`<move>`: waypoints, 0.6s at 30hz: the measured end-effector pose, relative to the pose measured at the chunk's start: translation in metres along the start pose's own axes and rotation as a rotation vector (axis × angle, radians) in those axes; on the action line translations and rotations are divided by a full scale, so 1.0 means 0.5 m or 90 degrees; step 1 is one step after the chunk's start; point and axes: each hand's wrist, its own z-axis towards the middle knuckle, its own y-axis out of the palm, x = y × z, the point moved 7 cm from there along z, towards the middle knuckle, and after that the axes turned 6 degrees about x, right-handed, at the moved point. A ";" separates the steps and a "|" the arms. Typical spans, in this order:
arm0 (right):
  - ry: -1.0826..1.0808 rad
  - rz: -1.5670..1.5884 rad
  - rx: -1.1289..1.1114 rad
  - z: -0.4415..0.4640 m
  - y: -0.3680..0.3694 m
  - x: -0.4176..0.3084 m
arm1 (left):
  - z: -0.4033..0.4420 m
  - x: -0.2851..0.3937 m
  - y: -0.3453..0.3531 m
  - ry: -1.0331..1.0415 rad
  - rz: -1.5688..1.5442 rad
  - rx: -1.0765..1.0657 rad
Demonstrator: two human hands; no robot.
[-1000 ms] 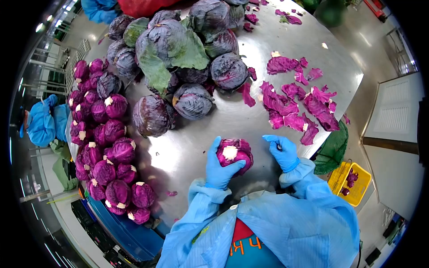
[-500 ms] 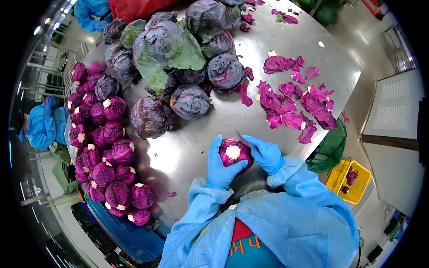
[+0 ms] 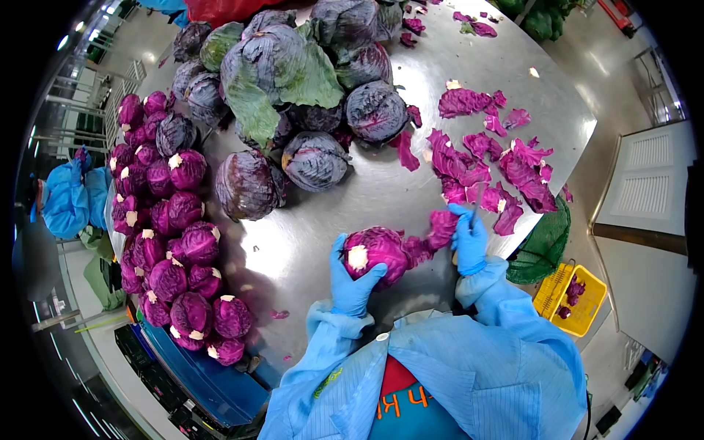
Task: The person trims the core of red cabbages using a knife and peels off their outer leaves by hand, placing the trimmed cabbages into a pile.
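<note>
My left hand (image 3: 350, 282), in a blue glove, is closed around a red cabbage (image 3: 374, 253) whose pale cut stem faces left. A strip of purple leaf (image 3: 442, 229) hangs off the cabbage's right side and stretches to the fingers of my right hand (image 3: 469, 240). That gloved hand is closed on a small knife (image 3: 477, 198), its thin blade pointing up and away. The leaf's end lies at my right fingertips, and most of the knife's handle is hidden by the hand.
Trimmed red cabbages (image 3: 192, 315) are piled along the left of the metal table (image 3: 323, 220). Untrimmed dark cabbages (image 3: 315, 161) lie at the back. Loose purple leaves (image 3: 524, 172) cover the right side. A yellow basket (image 3: 587, 304) stands beyond the right edge; another person's blue sleeve (image 3: 66, 198) shows at left.
My right hand has moved right, away from the cabbage, pulling an outer leaf partly off. The cabbage has turned and shifted slightly left in my left hand.
</note>
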 end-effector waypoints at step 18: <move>0.135 -0.221 -0.485 -0.188 0.139 0.007 | -0.058 -0.038 -0.080 -0.070 -0.109 0.072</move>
